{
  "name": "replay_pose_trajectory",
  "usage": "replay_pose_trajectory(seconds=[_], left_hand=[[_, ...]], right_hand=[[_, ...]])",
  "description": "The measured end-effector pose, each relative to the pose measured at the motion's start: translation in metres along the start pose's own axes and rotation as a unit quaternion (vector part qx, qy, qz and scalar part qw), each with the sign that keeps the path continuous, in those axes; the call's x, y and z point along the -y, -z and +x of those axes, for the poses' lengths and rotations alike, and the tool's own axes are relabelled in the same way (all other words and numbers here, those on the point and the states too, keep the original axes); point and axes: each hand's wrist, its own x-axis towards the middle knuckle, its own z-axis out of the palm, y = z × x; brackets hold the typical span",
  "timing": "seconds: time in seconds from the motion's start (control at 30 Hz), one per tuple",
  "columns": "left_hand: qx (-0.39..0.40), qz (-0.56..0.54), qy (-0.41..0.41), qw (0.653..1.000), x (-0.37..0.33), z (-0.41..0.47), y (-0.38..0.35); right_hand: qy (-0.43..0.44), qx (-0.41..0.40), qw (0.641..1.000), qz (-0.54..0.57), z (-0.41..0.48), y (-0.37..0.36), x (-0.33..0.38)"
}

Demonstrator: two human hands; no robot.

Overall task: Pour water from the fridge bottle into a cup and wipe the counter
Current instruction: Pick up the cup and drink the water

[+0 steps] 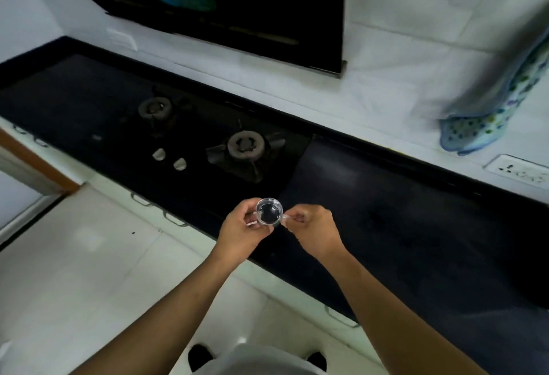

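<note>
Nearest the camera, a pale tiled floor (89,255) is seen beneath two outstretched forearms. A clear glass cup (269,211) is held upright between both hands, just above the front edge of the dark bench (401,226). The left hand (239,227) is curled round the cup's left side, and what looks like a small handle on its right is pinched by the right hand (316,233). Whether any water is in the cup cannot be told, since only the dark surface shows through the glass.

The cup has not yet been set down. No fridge bottle is in view, so pouring is judged not to have begun, and the task looks to be at an early stage. No wetness can be made out on the bench, and wiping remains to be done.

Further back, a gas hob (246,144) with two knobs (159,154) is set into the bench. A patterned cloth (487,119) hangs against the wall beyond, above a socket (518,168); it might serve for the wiping.
</note>
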Motion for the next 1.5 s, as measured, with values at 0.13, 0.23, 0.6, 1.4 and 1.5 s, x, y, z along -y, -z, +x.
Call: replay_pose_trajectory(seconds=[0.13, 0.23, 0.6, 1.4, 1.5], left_hand=[[-0.016, -0.016, -0.005, 1.0, 0.011, 0.006, 0.082], [-0.027, -0.015, -0.007, 1.0, 0.016, 0.01, 0.143], [-0.128, 0.013, 0.008, 0.992, 0.036, 0.029, 0.317], [-0.314, -0.003, 0.059, 0.947, 0.052, 0.177, 0.585], [-0.302, 0.027, 0.035, 0.952, 0.059, 0.201, 0.632]], right_hand=[[0.028, 0.008, 1.0, -0.011, 0.013, -0.064, 0.05], [0.046, 0.011, 0.999, -0.012, 0.022, -0.112, 0.088], [0.098, 0.071, 0.991, -0.062, 0.073, -0.254, 0.197], [0.225, 0.225, 0.946, -0.06, 0.288, -0.492, 0.379], [0.207, 0.209, 0.954, -0.057, 0.308, -0.531, 0.402]])
